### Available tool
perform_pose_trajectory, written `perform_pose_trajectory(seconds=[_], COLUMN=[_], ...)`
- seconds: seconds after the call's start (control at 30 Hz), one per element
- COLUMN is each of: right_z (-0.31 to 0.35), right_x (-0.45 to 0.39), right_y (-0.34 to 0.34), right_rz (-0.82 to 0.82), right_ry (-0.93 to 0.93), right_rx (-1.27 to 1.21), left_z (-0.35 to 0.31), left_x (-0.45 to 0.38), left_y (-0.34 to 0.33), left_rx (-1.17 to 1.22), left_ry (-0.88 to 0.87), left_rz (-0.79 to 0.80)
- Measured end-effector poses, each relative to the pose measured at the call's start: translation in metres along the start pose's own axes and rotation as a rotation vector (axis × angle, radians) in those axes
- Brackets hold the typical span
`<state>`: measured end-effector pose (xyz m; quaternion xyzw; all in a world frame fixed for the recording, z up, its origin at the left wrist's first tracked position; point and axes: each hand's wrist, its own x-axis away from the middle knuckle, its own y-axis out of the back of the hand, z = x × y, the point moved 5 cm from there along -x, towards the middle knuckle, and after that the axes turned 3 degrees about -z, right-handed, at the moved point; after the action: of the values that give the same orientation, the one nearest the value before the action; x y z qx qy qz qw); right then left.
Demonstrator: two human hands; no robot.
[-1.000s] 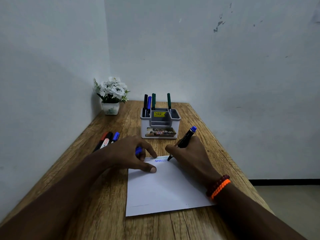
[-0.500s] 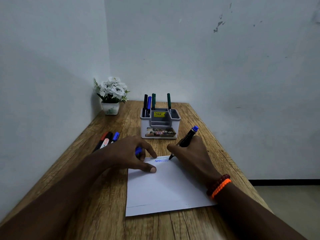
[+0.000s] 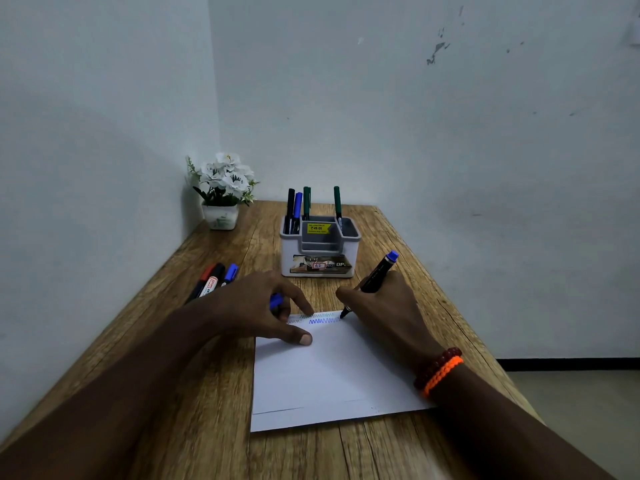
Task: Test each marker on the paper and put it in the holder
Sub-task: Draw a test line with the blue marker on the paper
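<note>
Right hand [image 3: 384,306] grips blue marker [image 3: 375,273], tip on paper [image 3: 332,368]; holder [image 3: 320,252] just beyond; left hand [image 3: 256,306] curled around cap [image 3: 276,301], pinning sheet.

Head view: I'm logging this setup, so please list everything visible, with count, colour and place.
table: one, wood-grain brown, in the wall corner
paper: one, white, near centre, zigzag marks along its far edge
holder: one, white and grey, behind the paper
markers in holder: four; one black, one blue, two green, upright
loose markers: three; red, black and blue caps, left of the paper
flower pot: one, white flowers, far left corner
left hand: pressing the paper, holding a blue cap
right hand: writing with a blue-ended marker; two bracelets, dark red and orange
</note>
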<state>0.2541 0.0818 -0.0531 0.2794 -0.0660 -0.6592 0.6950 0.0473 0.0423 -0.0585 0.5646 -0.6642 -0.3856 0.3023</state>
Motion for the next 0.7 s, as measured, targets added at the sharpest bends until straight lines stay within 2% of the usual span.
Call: perform_pose_trajectory(seconds=[0.7], right_z=[-0.0076], right_x=[-0.0071], right_y=[-0.0013], right_rz=[-0.008], right_ry=[-0.002], right_rx=[0.024], left_z=[-0.0009], left_x=[-0.0008], left_y=[-0.0002], left_rx=[-0.008], left_ry=[-0.008], left_rz=[0.01])
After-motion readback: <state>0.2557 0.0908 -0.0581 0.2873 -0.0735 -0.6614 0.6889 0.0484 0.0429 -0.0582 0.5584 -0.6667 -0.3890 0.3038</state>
